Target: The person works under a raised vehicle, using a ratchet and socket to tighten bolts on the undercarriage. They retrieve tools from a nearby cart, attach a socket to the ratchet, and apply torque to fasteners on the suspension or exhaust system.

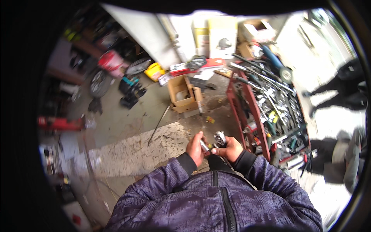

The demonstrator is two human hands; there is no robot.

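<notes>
Firstly, near centre: left hand (196, 149), fingers closed round a silvery metal cylinder (204, 145); right hand (231, 150), just beside it, gripping a ratchet-like tool (220, 137), round head at the far end. Both probably hard, rather heavy, slippery if oily; best held by barrel and handle. Farther right: red tool cart (253, 104), metal tools (276, 106) heaped inside. Far, left of cart: open cardboard box (187, 106).

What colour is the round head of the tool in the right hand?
The tool's round head is shiny silver, seen in the head view.
</notes>
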